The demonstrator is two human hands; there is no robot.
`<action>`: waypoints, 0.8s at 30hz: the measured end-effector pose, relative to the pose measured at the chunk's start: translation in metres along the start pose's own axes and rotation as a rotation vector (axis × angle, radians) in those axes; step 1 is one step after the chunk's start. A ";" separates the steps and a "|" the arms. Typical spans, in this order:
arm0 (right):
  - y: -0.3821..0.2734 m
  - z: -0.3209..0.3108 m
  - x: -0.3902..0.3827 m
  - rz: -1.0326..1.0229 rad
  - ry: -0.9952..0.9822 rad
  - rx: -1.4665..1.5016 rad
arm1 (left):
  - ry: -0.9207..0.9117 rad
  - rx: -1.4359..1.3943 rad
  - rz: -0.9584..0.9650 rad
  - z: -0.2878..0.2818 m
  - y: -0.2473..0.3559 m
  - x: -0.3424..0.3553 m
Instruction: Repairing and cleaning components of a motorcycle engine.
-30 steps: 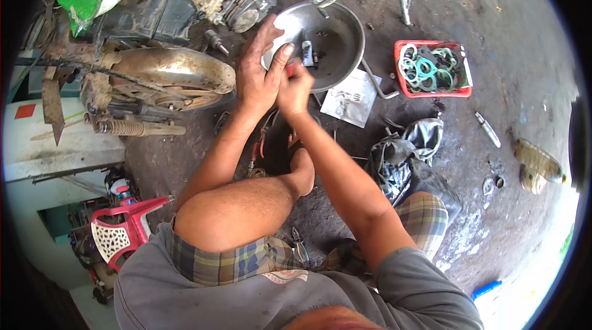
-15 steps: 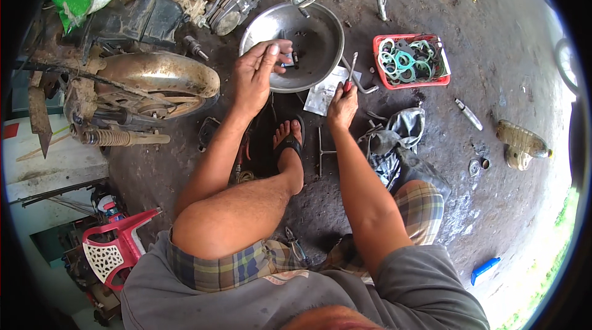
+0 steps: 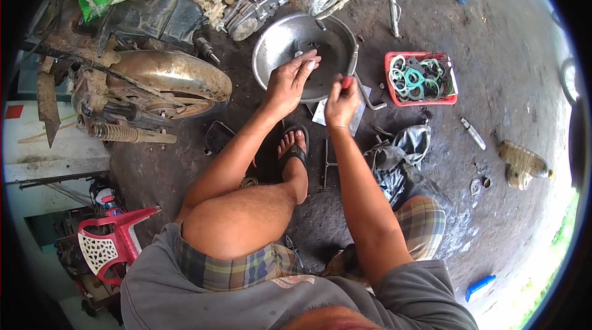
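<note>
My right hand [image 3: 342, 103] is closed round the red handle of a screwdriver [image 3: 348, 77]. Its metal shaft points away from me, over the right rim of a round metal basin [image 3: 266, 62]. Over the basin's near left part is my left hand [image 3: 288, 85], thumb and fingers drawn together; anything between them is too small or hidden to tell. Beyond those fingers, a slim dark piece with a pale blue part [image 3: 296, 48] lies in the basin, partly covered. Below my right hand, a whitish sheet [image 3: 357, 119] sits on the ground, beside a bent metal rod [image 3: 375, 105].
A red tray [image 3: 421, 102] of ring gaskets stands right of the basin. Crumpled dark plastic [image 3: 401, 148], a T-shaped tool [image 3: 327, 163] and a plastic bottle [image 3: 524, 160] lie nearer. A muddy wheel [image 3: 172, 74] and engine parts [image 3: 256, 12] crowd the left and far side.
The screwdriver has been raised from above the sheet to the basin's right rim, its shaft turned more upright. My left hand stays over the basin, and the whole view has shifted slightly.
</note>
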State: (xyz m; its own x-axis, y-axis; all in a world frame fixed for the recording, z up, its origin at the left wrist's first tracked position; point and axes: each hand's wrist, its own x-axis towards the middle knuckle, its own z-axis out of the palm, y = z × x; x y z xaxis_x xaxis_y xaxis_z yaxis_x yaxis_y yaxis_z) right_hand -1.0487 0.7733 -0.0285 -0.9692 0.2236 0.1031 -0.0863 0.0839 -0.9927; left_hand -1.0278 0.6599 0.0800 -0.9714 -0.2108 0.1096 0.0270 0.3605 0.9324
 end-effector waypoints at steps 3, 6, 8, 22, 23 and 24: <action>-0.047 0.020 -0.008 -0.022 -0.320 0.108 | 0.068 -0.334 0.058 -0.004 0.004 0.009; -0.069 0.035 -0.019 0.022 -0.539 0.081 | 0.155 -0.417 -0.103 -0.020 0.017 0.015; -0.069 0.042 -0.032 -0.054 -0.500 0.130 | 0.248 -0.609 -0.071 -0.024 0.027 0.015; -0.037 0.034 0.022 -0.061 -0.747 0.117 | 0.061 0.589 0.245 -0.102 0.014 -0.004; -0.044 0.033 0.025 -0.100 -0.746 0.261 | 0.030 0.651 0.275 -0.109 0.013 -0.002; -0.050 0.031 0.030 -0.088 -0.757 0.350 | -0.002 0.704 0.303 -0.116 0.013 0.000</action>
State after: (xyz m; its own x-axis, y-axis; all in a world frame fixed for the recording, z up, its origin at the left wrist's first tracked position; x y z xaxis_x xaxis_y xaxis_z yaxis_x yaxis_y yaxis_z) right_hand -1.0809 0.7456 0.0227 -0.8379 -0.4924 0.2356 -0.1143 -0.2638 -0.9578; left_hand -0.9999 0.5591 0.1316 -0.9459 -0.0089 0.3242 0.1362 0.8963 0.4220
